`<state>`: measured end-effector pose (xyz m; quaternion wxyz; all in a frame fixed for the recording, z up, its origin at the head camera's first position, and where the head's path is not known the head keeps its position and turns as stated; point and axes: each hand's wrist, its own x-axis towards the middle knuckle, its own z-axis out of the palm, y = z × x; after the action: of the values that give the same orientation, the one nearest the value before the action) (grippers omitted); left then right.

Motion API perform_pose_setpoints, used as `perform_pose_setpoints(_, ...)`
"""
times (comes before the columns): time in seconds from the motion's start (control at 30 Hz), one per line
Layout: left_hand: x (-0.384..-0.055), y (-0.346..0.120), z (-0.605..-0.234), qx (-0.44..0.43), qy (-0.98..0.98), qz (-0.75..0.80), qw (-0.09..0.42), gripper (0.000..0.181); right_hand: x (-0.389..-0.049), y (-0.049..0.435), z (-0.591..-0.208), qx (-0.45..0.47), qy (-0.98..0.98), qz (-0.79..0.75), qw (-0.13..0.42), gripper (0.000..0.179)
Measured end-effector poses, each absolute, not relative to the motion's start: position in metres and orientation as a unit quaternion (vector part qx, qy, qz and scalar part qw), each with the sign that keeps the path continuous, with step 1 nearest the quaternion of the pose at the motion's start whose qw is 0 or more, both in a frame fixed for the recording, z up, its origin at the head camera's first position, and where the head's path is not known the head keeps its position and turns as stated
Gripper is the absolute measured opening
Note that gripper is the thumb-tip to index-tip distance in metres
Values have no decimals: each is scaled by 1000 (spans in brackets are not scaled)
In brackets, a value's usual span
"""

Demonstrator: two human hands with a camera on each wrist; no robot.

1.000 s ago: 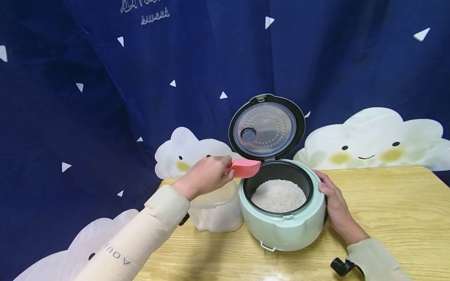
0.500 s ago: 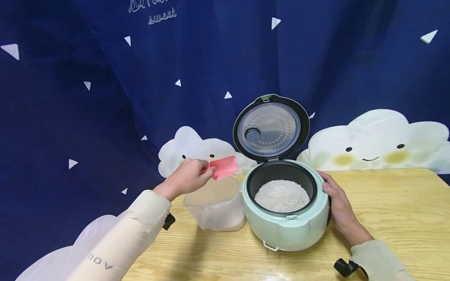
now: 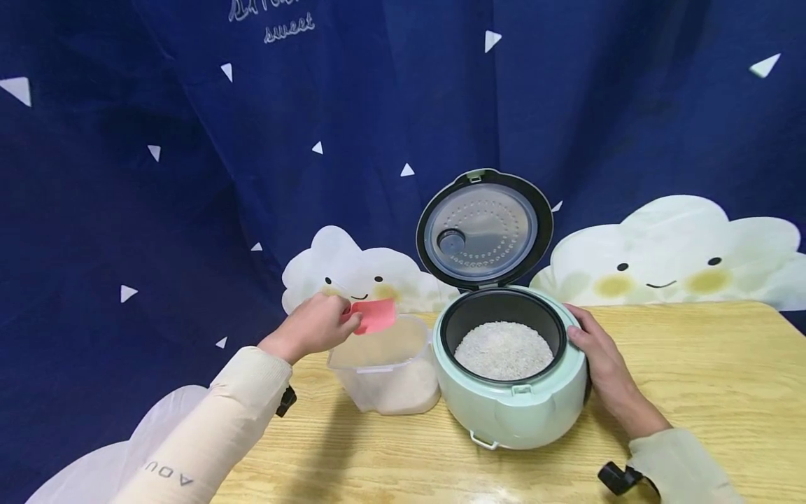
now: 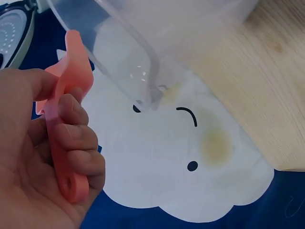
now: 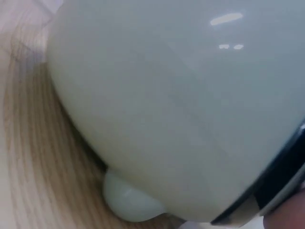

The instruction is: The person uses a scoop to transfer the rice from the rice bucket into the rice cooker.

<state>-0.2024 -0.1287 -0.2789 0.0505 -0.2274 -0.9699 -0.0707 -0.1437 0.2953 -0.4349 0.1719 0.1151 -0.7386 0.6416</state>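
A pink scoop (image 3: 376, 316) is gripped by its handle in my left hand (image 3: 315, 325). In the left wrist view, the fingers (image 4: 76, 136) curl round the handle. The scoop's blade hangs over the opening of a translucent plastic container (image 3: 393, 388), which holds some white rice low on its right side. My right hand (image 3: 604, 364) holds the right side of a mint-green rice cooker (image 3: 510, 420), thumb near its rim; its other fingers are partly hidden. White rice (image 3: 504, 351) lies in the cooker's dark inner pot. The cooker's lid (image 3: 483, 231) stands raised.
The container stands close against the cooker's left side on a light wooden table (image 3: 693, 392). Behind the table hangs a dark blue curtain (image 3: 352, 105) with white clouds. In the right wrist view, the cooker's smooth body (image 5: 181, 105) fills most of the picture.
My left hand has moved left and down with the scoop, from beside the cooker's pot to above the container. The right hand stays on the cooker.
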Motion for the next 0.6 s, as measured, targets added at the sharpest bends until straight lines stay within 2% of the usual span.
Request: perform_pose_setpoints(0.6,-202,-121,-292,-244,-969,34,8,40,-145,294,-435,127,-722,657,175,49)
